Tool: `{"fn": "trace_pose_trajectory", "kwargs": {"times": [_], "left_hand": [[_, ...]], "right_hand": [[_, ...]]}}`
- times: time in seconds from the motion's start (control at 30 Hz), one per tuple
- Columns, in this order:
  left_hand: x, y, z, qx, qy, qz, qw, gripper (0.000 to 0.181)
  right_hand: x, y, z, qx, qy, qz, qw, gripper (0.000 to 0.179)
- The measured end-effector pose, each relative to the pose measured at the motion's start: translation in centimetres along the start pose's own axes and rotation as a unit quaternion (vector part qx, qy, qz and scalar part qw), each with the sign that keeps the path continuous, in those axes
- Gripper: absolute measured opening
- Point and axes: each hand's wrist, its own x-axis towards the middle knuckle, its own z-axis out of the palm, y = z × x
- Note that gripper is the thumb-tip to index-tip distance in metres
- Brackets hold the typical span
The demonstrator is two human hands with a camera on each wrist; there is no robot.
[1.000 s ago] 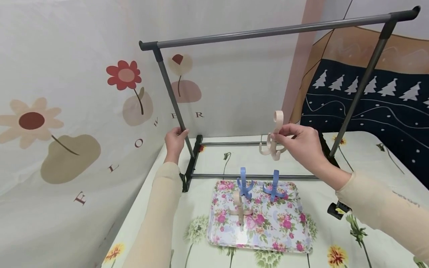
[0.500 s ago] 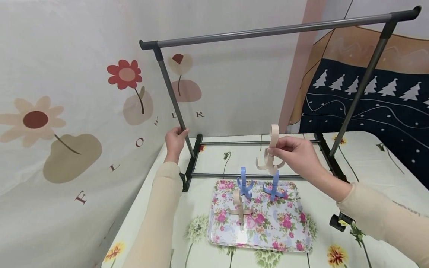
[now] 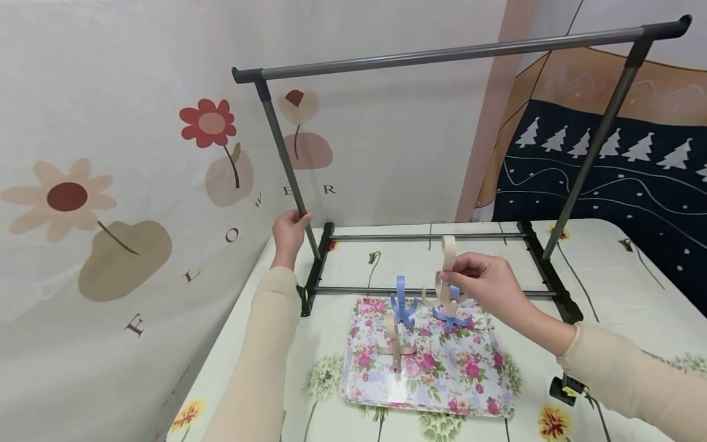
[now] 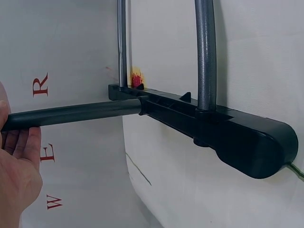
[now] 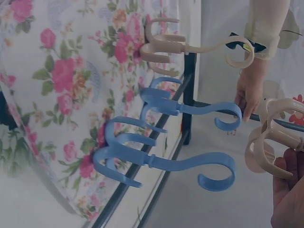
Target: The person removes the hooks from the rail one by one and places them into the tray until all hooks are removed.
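My left hand grips the left upright post of a grey metal garment rack; the left wrist view shows the fingers behind that post. My right hand pinches the stem of a beige multi-prong hanging hook, its curled end up and its prongs down. In the head view this hook overlaps a blue hook standing on a floral tray. Another blue hook and a second beige hook stand on the tray too, curls upward. The right wrist view shows the held hook beside my fingers.
The rack's top bar spans above both hands, and its two lower rods run behind the tray. Black feet bear it on a table with a flowered cover. A printed white curtain hangs at the left and back.
My right hand has lowered the beige hook from behind the tray to its back edge, by the right-hand blue hook. The left hand stays on the post.
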Motion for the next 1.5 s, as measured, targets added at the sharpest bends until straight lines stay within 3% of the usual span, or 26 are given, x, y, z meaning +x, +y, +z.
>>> {"fn": "trace_pose_trajectory", "kwargs": {"times": [0.6, 0.83, 1.5], "left_hand": [[0.3, 0.2, 0.0, 0.002, -0.001, -0.011, 0.9999, 0.026], [0.2, 0.1, 0.0, 0.0, 0.0, -0.009, 1.0, 0.027], [0.3, -0.2, 0.2, -0.005, 0.0, -0.005, 1.0, 0.025]], "right_hand": [[-2.8, 3.0, 1.4, 0.034, -0.034, 0.043, 0.9979, 0.012], [-3.7, 4.3, 2.5, 0.052, -0.049, 0.036, 0.9968, 0.005], [-5.5, 6.9, 4.6, 0.031, -0.053, 0.065, 0.996, 0.005]]}}
